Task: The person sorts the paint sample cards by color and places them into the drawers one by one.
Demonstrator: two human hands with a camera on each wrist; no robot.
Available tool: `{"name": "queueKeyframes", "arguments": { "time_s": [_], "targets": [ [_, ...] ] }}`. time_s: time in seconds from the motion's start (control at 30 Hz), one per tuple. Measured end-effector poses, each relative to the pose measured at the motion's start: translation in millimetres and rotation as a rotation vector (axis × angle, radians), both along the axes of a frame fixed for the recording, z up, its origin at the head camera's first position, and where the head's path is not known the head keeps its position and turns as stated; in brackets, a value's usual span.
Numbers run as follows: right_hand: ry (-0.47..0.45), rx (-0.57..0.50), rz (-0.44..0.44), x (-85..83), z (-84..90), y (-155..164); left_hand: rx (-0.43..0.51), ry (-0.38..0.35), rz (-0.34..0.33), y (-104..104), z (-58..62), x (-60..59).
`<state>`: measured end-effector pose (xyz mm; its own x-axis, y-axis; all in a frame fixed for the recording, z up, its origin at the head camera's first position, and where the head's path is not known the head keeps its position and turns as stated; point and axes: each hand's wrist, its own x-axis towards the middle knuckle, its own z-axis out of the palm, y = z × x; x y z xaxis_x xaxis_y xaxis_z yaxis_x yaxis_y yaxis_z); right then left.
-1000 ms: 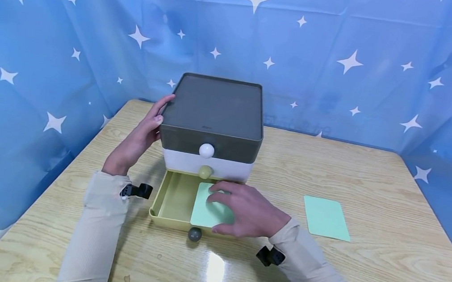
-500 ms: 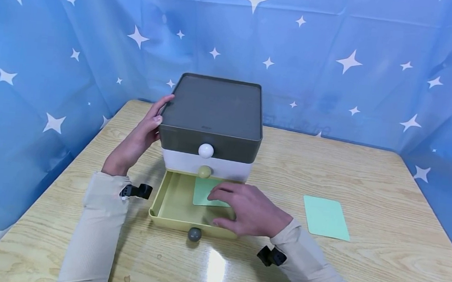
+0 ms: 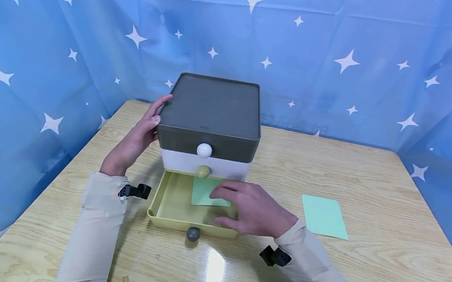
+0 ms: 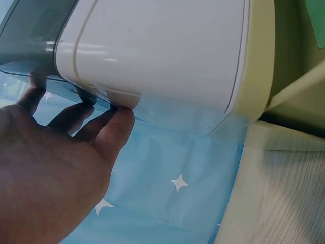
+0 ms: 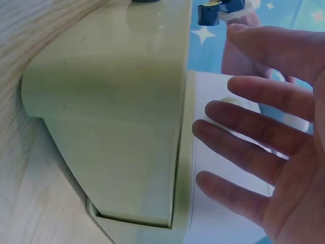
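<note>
A stacked drawer box (image 3: 213,106), dark grey over white over olive green, stands on the table. Its bottom olive drawer (image 3: 168,222) is pulled out toward me by a round grey knob (image 3: 192,234). A mint-green sheet (image 3: 203,192) lies inside at the back, partly hidden by my right hand. That right hand (image 3: 254,209) hovers over the drawer's right side, fingers spread and relaxed, holding nothing; the right wrist view confirms the bare fingers (image 5: 249,124). My left hand (image 3: 133,142) steadies the box's left side, fingertips (image 4: 119,119) touching its wall.
A second mint-green sheet (image 3: 325,217) lies flat on the wooden table (image 3: 371,185) to the right of the box. White (image 3: 204,150) and olive (image 3: 202,171) knobs mark the upper sections, which are closed. A blue star-patterned curtain (image 3: 299,44) surrounds the table behind.
The green sheet under my right hand has dropped from the drawer's front rim to lie farther back inside it. My right hand has let go and shifted slightly right; the left hand stays put.
</note>
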<state>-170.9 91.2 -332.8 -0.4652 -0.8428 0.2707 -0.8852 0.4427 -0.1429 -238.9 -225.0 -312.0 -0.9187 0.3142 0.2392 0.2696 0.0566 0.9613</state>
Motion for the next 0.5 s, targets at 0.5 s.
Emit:
{"name": "queueKeyframes", "arguments": {
  "time_s": [0.5],
  "targets": [
    [-0.041,-0.041,-0.174,1.7,9.2,73.9,0.011,-0.015,0.003,-0.5,0.2,-0.2]
  ]
}}
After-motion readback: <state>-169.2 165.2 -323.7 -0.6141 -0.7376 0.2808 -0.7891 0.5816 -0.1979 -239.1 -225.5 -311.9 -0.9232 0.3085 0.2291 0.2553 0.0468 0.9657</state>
